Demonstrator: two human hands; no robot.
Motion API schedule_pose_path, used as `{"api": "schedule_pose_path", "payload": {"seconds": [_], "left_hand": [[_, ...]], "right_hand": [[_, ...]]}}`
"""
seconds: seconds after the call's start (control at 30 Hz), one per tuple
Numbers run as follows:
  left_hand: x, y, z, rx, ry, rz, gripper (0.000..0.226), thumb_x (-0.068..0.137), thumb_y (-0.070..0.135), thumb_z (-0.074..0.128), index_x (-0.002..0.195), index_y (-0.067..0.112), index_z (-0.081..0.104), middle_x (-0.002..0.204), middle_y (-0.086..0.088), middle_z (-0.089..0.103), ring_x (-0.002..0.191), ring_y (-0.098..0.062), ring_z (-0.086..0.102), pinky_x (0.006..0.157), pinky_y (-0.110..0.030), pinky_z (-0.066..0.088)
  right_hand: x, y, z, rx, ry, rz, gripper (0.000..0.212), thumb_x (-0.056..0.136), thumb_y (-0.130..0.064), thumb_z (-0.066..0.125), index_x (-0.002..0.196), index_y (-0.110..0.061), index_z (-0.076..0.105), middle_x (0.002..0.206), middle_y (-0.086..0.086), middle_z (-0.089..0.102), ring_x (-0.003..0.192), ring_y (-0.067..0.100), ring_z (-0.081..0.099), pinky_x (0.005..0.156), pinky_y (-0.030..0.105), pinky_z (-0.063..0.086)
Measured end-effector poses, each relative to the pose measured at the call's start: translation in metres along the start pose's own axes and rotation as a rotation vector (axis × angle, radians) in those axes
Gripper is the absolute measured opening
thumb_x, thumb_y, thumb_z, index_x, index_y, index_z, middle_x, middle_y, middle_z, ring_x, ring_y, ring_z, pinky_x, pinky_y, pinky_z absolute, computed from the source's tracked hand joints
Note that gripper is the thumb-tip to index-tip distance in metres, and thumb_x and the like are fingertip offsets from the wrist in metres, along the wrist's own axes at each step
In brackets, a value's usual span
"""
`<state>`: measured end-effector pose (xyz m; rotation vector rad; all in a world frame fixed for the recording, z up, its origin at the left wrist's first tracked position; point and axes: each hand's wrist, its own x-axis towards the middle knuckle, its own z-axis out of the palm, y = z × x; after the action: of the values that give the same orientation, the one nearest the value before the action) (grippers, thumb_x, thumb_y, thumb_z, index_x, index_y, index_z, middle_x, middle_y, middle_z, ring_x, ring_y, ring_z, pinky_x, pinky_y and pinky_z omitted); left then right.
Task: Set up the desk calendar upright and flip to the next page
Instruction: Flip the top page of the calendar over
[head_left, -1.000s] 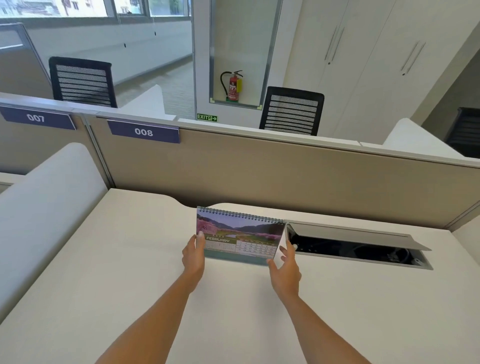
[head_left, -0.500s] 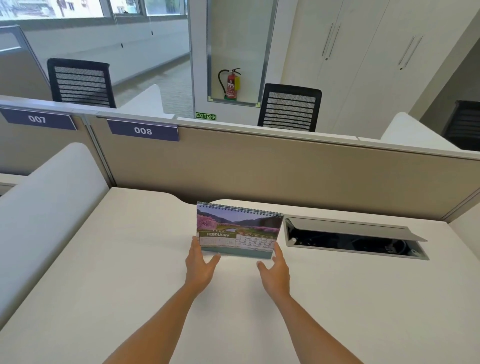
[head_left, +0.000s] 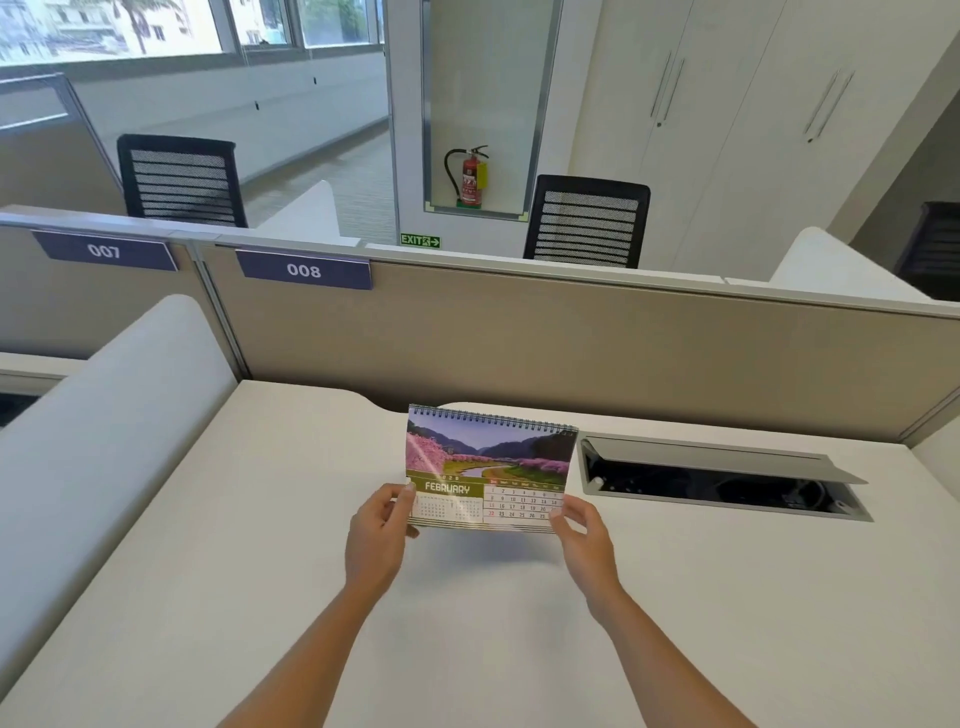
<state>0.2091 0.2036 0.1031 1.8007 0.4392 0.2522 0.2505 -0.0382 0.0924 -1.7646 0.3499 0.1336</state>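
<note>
A spiral-bound desk calendar (head_left: 488, 462) stands upright on the white desk (head_left: 260, 571), facing me. Its front page reads FEBRUARY under a photo of pink blossoms and a river. My left hand (head_left: 376, 535) pinches the page's lower left corner between thumb and fingers. My right hand (head_left: 584, 538) pinches the lower right corner the same way. The bottom edge of the front page looks lifted slightly toward me. The calendar's back and base are hidden.
An open cable tray (head_left: 727, 480) with a raised grey lid is set into the desk right of the calendar. A beige partition (head_left: 519, 348) labelled 008 closes the back. A white rounded divider (head_left: 104, 415) borders the left side.
Half a second ago both hands lay open on the desk just below the calendar. Now each has closed on a lower corner of the front page.
</note>
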Motion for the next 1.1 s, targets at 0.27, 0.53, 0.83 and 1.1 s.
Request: {"api": "schedule_pose_path", "payload": {"seconds": [0.27,0.53,0.83,1.1], "left_hand": [[0.005,0.042,-0.027,-0.287,-0.119,-0.1,0.027,0.097,0.027,0.048,0.09,0.014,0.071,0.083,-0.009,0.077,0.06,-0.024,0.071,0.044,-0.023,0.05],[0.029,0.104,-0.033,-0.468,-0.08,-0.129,0.043,0.094,0.045,0.044,0.073,0.017,0.067,0.054,0.002,0.065,0.036,-0.009,0.046,0.054,-0.032,0.048],[0.042,0.13,-0.029,-0.343,-0.117,-0.145,0.052,0.096,0.057,0.03,0.09,0.02,0.067,0.078,0.004,0.074,0.054,-0.01,0.06,0.058,-0.03,0.053],[0.049,0.138,-0.017,-0.29,-0.187,-0.032,0.06,0.095,0.062,0.016,0.139,0.034,0.046,0.126,0.008,0.057,0.105,-0.019,0.055,0.076,-0.034,0.045]], "right_hand": [[-0.014,-0.039,-0.038,-0.022,-0.234,0.116,0.018,0.093,-0.024,0.06,0.106,-0.015,0.068,0.096,0.002,0.076,0.082,0.02,0.074,0.065,0.028,0.051],[-0.025,-0.105,-0.053,0.324,-0.325,0.127,0.022,0.091,-0.032,0.06,0.09,-0.016,0.075,0.09,0.007,0.077,0.063,0.013,0.069,0.044,0.021,0.047],[-0.012,-0.146,-0.052,0.616,-0.345,0.219,0.024,0.089,-0.029,0.061,0.096,-0.01,0.074,0.086,0.002,0.076,0.064,0.01,0.07,0.046,0.02,0.054],[0.003,-0.168,-0.039,0.563,-0.294,0.122,0.037,0.094,-0.043,0.048,0.116,-0.019,0.066,0.109,-0.002,0.073,0.087,0.019,0.071,0.058,0.029,0.055]]}}
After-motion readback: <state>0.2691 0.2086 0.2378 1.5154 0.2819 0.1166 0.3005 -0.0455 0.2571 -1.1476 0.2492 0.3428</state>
